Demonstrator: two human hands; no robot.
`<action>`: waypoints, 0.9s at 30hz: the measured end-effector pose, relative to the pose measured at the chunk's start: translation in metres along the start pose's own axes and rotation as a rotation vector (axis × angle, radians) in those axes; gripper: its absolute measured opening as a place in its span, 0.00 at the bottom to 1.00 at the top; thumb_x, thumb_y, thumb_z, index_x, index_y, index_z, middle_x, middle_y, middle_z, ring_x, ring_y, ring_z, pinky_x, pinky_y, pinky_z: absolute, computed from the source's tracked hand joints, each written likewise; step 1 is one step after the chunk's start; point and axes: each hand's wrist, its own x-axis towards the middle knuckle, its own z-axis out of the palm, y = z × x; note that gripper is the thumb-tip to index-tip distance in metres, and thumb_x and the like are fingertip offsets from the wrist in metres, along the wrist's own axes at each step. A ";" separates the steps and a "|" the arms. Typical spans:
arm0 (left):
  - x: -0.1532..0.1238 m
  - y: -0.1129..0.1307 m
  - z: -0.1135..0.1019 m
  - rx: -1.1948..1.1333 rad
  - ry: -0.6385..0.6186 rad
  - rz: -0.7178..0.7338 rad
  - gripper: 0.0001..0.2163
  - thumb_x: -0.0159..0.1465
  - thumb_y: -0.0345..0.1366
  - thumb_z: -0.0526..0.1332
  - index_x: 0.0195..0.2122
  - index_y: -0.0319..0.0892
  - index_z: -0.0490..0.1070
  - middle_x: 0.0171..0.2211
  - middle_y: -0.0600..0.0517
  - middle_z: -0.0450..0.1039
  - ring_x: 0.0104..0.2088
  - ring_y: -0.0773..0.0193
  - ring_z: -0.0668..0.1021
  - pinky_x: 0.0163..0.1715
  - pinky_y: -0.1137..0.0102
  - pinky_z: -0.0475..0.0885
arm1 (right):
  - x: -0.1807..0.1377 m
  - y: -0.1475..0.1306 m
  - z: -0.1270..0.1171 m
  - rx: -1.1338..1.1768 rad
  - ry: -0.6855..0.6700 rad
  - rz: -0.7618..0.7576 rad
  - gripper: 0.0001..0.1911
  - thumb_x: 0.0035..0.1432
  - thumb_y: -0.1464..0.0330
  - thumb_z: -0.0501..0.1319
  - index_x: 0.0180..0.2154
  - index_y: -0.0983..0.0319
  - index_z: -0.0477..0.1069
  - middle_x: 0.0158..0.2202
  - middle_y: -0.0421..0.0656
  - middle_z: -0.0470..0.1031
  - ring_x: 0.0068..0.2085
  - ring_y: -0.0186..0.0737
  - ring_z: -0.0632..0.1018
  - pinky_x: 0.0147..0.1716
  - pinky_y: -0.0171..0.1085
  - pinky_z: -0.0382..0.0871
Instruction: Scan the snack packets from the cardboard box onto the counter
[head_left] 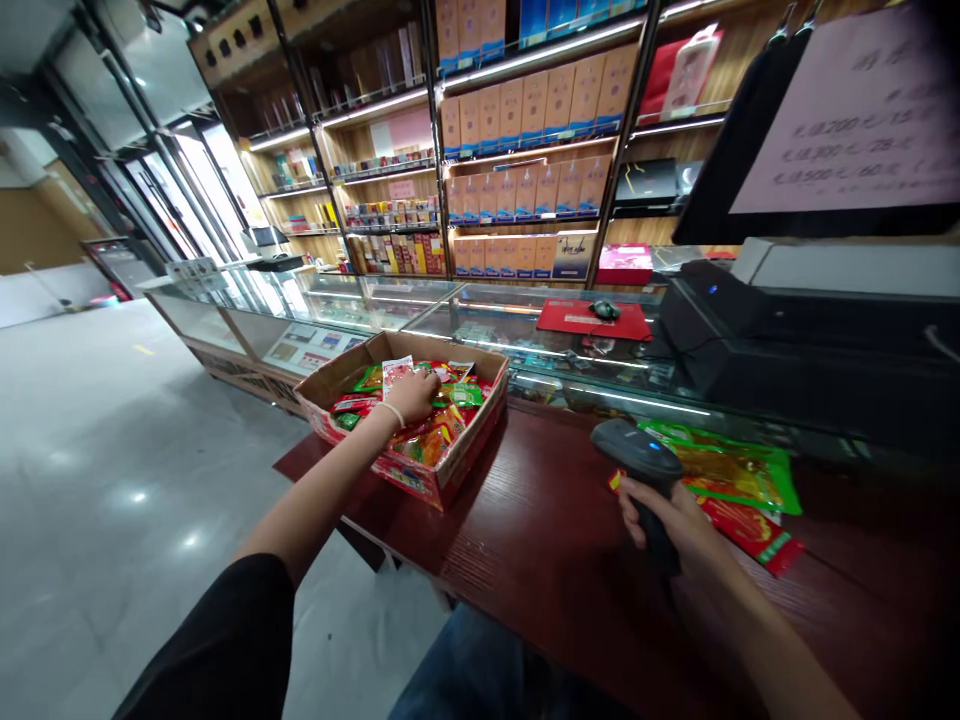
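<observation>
Glossy grey floor (90, 450), lit wooden shelves (540, 148), glass counter (390, 300), dark wooden table (525, 540).

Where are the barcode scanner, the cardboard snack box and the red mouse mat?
Black handheld barcode scanner (637, 452), head view, top.
Brown cardboard snack box (409, 477), head view, front wall.
Red mouse mat (570, 321), head view, left part.

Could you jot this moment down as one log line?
left hand: in box, on a packet | right hand: holds scanner | loose packets on table by scanner
</observation>
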 end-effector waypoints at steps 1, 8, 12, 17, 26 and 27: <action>0.000 -0.001 -0.002 -0.086 0.015 0.016 0.17 0.54 0.34 0.62 0.46 0.41 0.72 0.45 0.42 0.73 0.45 0.50 0.75 0.46 0.60 0.68 | -0.001 -0.001 -0.001 0.014 -0.002 -0.005 0.19 0.57 0.56 0.64 0.24 0.62 0.65 0.18 0.37 0.65 0.15 0.29 0.66 0.15 0.31 0.57; 0.002 0.002 -0.022 -0.753 0.351 -0.132 0.17 0.58 0.47 0.61 0.42 0.41 0.77 0.36 0.49 0.78 0.37 0.55 0.77 0.38 0.67 0.69 | -0.005 -0.004 -0.009 0.100 0.004 -0.056 0.17 0.58 0.58 0.64 0.25 0.62 0.65 0.18 0.36 0.65 0.15 0.29 0.67 0.14 0.30 0.57; -0.005 0.045 -0.045 -1.269 0.349 -0.201 0.21 0.52 0.50 0.67 0.38 0.38 0.76 0.29 0.51 0.76 0.29 0.62 0.76 0.31 0.70 0.70 | -0.007 -0.008 -0.013 0.146 0.029 -0.085 0.15 0.58 0.59 0.64 0.27 0.62 0.66 0.19 0.36 0.66 0.15 0.29 0.66 0.14 0.30 0.58; -0.027 0.146 -0.067 -1.844 0.228 -0.107 0.17 0.55 0.44 0.68 0.42 0.40 0.74 0.37 0.50 0.78 0.36 0.61 0.78 0.40 0.67 0.73 | -0.009 -0.015 -0.019 0.151 0.053 -0.117 0.17 0.58 0.59 0.64 0.24 0.62 0.65 0.19 0.36 0.66 0.15 0.29 0.66 0.14 0.30 0.59; 0.020 0.261 0.041 -2.236 0.120 -0.378 0.15 0.57 0.42 0.66 0.43 0.41 0.72 0.41 0.48 0.78 0.43 0.57 0.79 0.47 0.61 0.73 | -0.008 -0.014 -0.037 0.185 0.192 -0.140 0.17 0.55 0.56 0.65 0.25 0.60 0.64 0.18 0.34 0.65 0.15 0.30 0.66 0.13 0.31 0.60; 0.026 0.266 0.056 -2.275 0.114 -0.419 0.16 0.56 0.41 0.67 0.43 0.41 0.72 0.41 0.48 0.78 0.42 0.57 0.80 0.46 0.61 0.73 | -0.007 -0.013 -0.038 0.188 0.203 -0.142 0.17 0.54 0.56 0.65 0.25 0.60 0.64 0.18 0.34 0.65 0.14 0.30 0.66 0.13 0.31 0.60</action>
